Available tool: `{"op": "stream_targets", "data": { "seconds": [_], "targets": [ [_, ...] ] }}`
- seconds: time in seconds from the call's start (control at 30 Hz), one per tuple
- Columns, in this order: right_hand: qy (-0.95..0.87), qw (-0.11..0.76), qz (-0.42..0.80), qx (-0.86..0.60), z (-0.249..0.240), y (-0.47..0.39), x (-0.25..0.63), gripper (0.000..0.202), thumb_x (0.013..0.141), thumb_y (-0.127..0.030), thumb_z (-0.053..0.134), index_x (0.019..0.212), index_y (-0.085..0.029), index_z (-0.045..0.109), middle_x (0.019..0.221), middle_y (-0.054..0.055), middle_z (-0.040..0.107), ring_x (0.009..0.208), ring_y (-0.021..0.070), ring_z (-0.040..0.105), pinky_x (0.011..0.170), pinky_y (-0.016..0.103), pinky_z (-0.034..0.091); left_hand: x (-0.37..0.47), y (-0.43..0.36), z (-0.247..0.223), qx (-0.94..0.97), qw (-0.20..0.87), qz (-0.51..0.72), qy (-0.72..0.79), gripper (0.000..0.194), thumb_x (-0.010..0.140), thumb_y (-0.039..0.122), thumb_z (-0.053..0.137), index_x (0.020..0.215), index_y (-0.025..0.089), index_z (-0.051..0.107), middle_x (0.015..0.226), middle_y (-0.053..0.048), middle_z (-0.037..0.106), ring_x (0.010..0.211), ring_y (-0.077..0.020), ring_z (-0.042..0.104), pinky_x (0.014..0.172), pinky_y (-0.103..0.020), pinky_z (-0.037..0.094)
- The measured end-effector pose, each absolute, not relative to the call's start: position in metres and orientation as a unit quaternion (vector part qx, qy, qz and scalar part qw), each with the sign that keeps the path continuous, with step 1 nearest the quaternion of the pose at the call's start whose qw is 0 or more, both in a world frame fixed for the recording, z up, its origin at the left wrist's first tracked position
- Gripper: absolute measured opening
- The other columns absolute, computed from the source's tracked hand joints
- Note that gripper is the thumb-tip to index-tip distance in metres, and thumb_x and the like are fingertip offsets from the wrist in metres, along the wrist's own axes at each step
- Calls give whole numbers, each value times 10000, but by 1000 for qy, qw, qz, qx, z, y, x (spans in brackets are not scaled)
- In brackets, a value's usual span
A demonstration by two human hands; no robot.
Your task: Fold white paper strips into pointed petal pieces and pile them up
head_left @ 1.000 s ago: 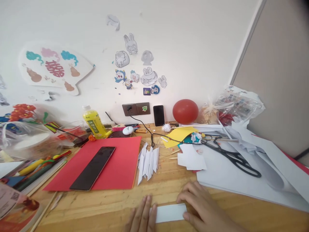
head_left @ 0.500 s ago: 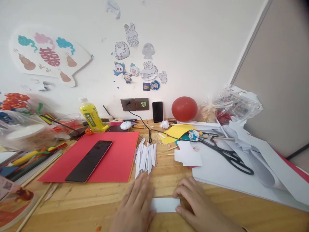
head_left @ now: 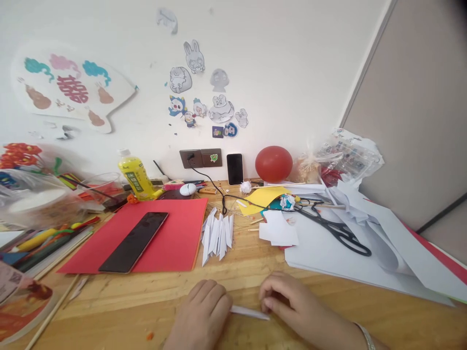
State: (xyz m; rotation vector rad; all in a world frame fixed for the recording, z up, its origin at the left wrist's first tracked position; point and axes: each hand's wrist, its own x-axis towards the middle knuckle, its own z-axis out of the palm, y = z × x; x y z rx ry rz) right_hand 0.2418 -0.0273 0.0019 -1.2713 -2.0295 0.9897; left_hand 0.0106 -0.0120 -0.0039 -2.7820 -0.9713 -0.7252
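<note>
Grip of the left hand [head_left: 203, 311]: fingers curled and closed over the left end of a thin paper strip [head_left: 251, 313].
Grip of the right hand [head_left: 280, 296]: fingers bent, thumb close to them, at the strip's right end; whether they pinch or touch it, I cannot tell.
Paper strip: between the two hands, low over the wooden table [head_left: 239, 282], seen as a narrow sliver.
Folded papers [head_left: 218, 236]: a loose row of slim white pieces beyond the left hand, just beside the red sheet [head_left: 178, 238].
Dark phone [head_left: 134, 243]: lying flat on the red sheet.
White sheets [head_left: 317, 262]: beyond the right hand, with black scissors [head_left: 348, 238] on top.
Bracelet [head_left: 365, 335]: on the right wrist.
Orange scrap [head_left: 150, 336]: on the table, left of the left hand.
</note>
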Motion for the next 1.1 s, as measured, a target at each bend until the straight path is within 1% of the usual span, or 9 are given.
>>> {"op": "stream_targets", "data": {
  "seconds": [0.07, 0.17, 0.33, 0.47, 0.53, 0.6, 0.73, 0.87, 1.1],
  "targets": [
    [-751, 272, 388, -460, 1, -28, 240, 165, 777, -54, 556, 836, -201, 605, 794, -4, 651, 775, 161, 569, 748, 273, 416, 10, -11, -5, -920, 49, -239, -307, 421, 1024, 231, 185, 746, 198, 500, 721, -29, 575, 630, -191, 525, 580, -289, 435],
    [-764, 277, 398, -426, 0, -30, 238, 202, 737, -144, 678, 924, -201, 629, 821, 0, 670, 780, 171, 580, 745, 278, 415, 10, -10, -7, -916, 51, -268, -295, 410, 1026, 245, 183, 773, 193, 502, 721, -29, 570, 633, -192, 516, 575, -284, 423],
    [-748, 263, 412, -450, -5, -31, 235, 287, 751, -98, 610, 1013, -212, 643, 805, -3, 672, 739, 156, 577, 708, 258, 412, 10, -10, -11, -901, 10, -281, -330, 384, 1021, 251, 212, 794, 193, 516, 763, -35, 567, 677, -192, 546, 590, -281, 454],
    [-729, 282, 455, -427, -5, -33, 233, 386, 718, -453, 714, 1016, -214, 660, 776, 6, 645, 662, 159, 547, 617, 244, 402, 9, -10, -14, -895, -37, -268, -354, 253, 971, 188, 334, 824, 190, 539, 797, -44, 563, 704, -203, 562, 604, -302, 492],
    [-738, 286, 443, -421, -2, -35, 232, 511, 674, -629, 681, 968, -211, 673, 760, 11, 621, 649, 164, 530, 606, 252, 391, 9, -10, -14, -892, -43, -274, -357, 218, 932, 135, 362, 825, 191, 544, 796, -44, 565, 704, -204, 566, 608, -311, 506],
    [-761, 281, 408, -419, 2, -36, 230, 558, 683, -702, 619, 929, -204, 679, 747, 19, 602, 664, 174, 525, 623, 265, 386, 10, -10, -13, -888, -42, -286, -356, 212, 887, 83, 372, 831, 192, 545, 799, -44, 571, 709, -203, 576, 613, -311, 519],
    [-797, 268, 355, -408, 5, -37, 228, 425, 845, -564, 502, 916, -180, 671, 735, 37, 609, 678, 177, 542, 645, 272, 391, 11, -9, -9, -881, -17, -315, -353, 229, 837, 36, 374, 886, 184, 542, 824, -52, 587, 736, -195, 602, 618, -291, 531],
    [-789, 290, 322, -436, 2, -37, 226, 266, 896, -332, 440, 899, -175, 655, 757, 48, 646, 699, 170, 573, 656, 257, 400, 12, -13, -7, -865, 92, -351, -347, 217, 913, 103, 384, 1028, 157, 560, 975, -118, 596, 895, -241, 599, 716, -349, 535],
    [-778, 276, 295, -481, -2, -35, 224, 380, 928, -262, 347, 597, -180, 515, 569, -8, 538, 553, 124, 486, 560, 232, 327, 23, -25, 9, -910, 119, -342, -200, 297, 992, 122, 310, 981, 210, 593, 810, -18, 635, 703, -140, 599, 682, -226, 509]
  ]
}}
